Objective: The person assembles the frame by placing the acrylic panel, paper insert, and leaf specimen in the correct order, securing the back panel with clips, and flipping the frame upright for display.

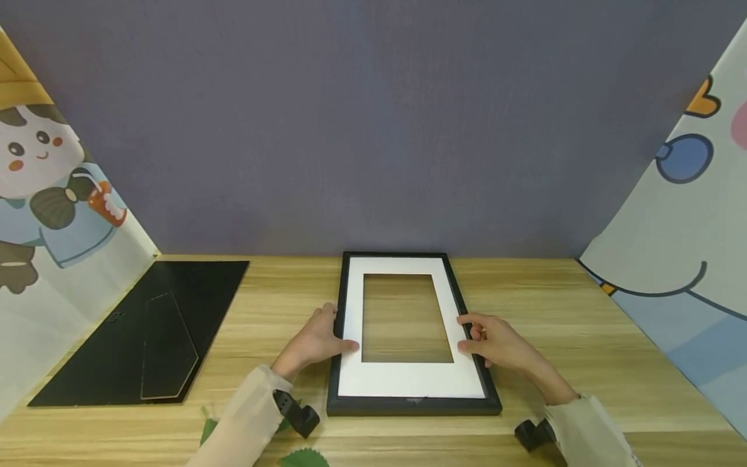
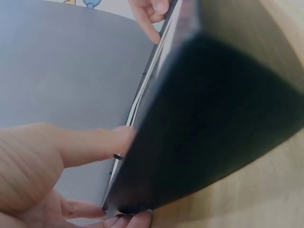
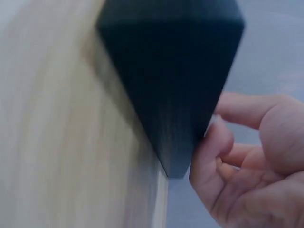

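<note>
- Black picture frame (image 1: 403,407) is lying flat on the wood-grain table (image 1: 280,292) right in the middle of the scene, its far edge sitting just beside the grey wall (image 1: 373,130).
- White mat (image 1: 408,381) is sitting inside that frame, with table grain showing through its cut-out middle.
- Your left hand (image 1: 318,337) is holding the frame's left side: thumb lying over the edge with its tip on the mat, other fingers reaching round the outside.
- From your left wrist, a small dark tab (image 2: 118,156) is showing on the frame's edge, right by your thumb.
- Your right hand (image 1: 502,340) is holding the right side, thumb and index tips resting fairly close together at the rail and mat edge, other fingers curling by the outer face. The pictures aren't showing how hard you're squeezing, so I can't tell that bit.
- Over on the left, well apart from the frame, a black backing board (image 1: 99,350) is lying on the table, its stand flap (image 1: 169,350) facing up.
- Green leaves (image 1: 305,458) are poking out around your left sleeve (image 1: 245,415) on the near side.
- Cartoon panels are standing at both sides, left (image 1: 41,168) and right (image 1: 688,259), and you're wearing a little black camera on each wrist, left (image 1: 296,415) and right (image 1: 533,434).
</note>
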Motion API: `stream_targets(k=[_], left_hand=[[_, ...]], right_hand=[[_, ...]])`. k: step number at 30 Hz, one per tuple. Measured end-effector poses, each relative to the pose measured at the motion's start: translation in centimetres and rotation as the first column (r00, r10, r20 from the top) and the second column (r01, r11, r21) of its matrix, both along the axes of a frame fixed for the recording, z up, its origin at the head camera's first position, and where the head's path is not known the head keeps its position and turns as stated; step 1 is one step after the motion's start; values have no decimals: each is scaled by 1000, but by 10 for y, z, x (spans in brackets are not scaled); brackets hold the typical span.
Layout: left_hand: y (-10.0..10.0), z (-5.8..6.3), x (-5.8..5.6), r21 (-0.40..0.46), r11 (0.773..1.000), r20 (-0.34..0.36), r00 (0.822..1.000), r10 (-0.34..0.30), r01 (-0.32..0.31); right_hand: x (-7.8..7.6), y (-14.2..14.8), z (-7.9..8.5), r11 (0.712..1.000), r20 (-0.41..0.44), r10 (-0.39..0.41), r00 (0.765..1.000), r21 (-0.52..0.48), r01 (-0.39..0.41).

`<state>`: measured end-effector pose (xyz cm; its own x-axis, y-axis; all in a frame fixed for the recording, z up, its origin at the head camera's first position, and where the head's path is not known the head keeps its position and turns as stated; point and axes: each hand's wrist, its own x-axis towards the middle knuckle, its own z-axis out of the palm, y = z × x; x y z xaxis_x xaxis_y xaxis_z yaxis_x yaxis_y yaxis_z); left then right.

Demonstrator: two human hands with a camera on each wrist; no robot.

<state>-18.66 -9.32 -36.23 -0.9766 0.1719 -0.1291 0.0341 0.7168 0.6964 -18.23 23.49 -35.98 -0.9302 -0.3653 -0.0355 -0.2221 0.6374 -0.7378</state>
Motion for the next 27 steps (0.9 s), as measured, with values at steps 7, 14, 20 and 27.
stream_targets(k=[7, 14, 20, 27], left_hand=[[0, -4, -1, 3, 1000, -23, 1000, 21, -21], [0, -4, -4, 24, 999, -21, 999, 31, -31], [0, -3, -4, 51, 998, -24, 999, 33, -31], [0, -3, -3, 50, 998, -26, 999, 42, -41]], right_hand=[[-4, 4, 1, 999, 3, 31, 1000, -42, -31], [-10, 13, 5, 1000, -27, -7, 1000, -28, 7], [-22, 14, 7, 996, -5, -84, 996, -32, 84], [-41, 8, 9, 999, -24, -33, 999, 12, 33]])
